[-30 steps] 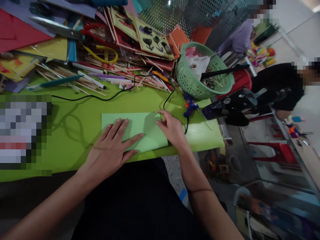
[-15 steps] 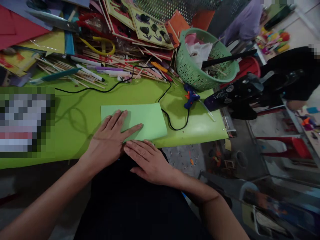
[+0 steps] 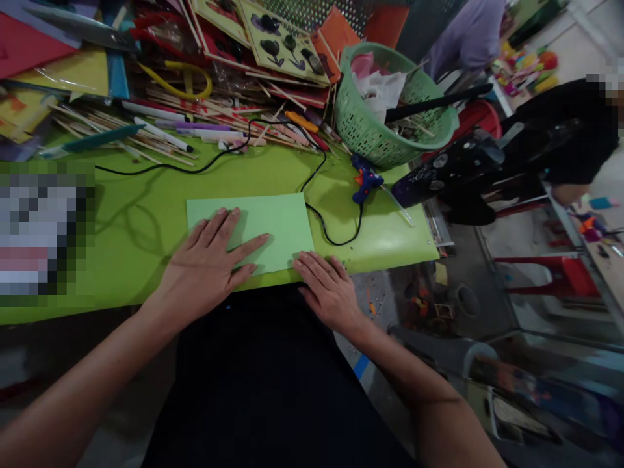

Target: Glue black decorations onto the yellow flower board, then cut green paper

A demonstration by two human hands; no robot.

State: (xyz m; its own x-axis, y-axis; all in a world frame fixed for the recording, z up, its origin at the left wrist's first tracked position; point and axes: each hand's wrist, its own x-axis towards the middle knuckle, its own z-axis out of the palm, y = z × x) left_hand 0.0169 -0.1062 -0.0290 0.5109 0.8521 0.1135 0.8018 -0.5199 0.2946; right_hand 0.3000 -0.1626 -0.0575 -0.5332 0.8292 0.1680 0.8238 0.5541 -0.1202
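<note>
A light green sheet of paper (image 3: 277, 224), seemingly folded along its near edge, lies flat near the table's front edge. My left hand (image 3: 205, 260) rests on its left half, fingers spread and pressed down. At the sheet's near right corner lies my right hand (image 3: 329, 286), palm down with fingers stretched out, their tips on the paper's edge. Neither hand grips anything. A blue glue gun (image 3: 366, 181) with a clear glue stick lies to the right beyond the paper, and its black cord (image 3: 316, 169) loops behind the sheet.
The green table (image 3: 131, 273) carries pens, thin wooden sticks (image 3: 92, 123) and scissors with yellow handles (image 3: 188, 84) along its back. A green basket (image 3: 370, 140) with scraps stands at the back right, beside a black bottle-like object (image 3: 429, 172). Another person's purple sleeve (image 3: 463, 39) shows beyond.
My right hand has slid right along the near edge of the paper, from beside my left hand to the right corner. That corner now lies flatter. The view has shifted slightly.
</note>
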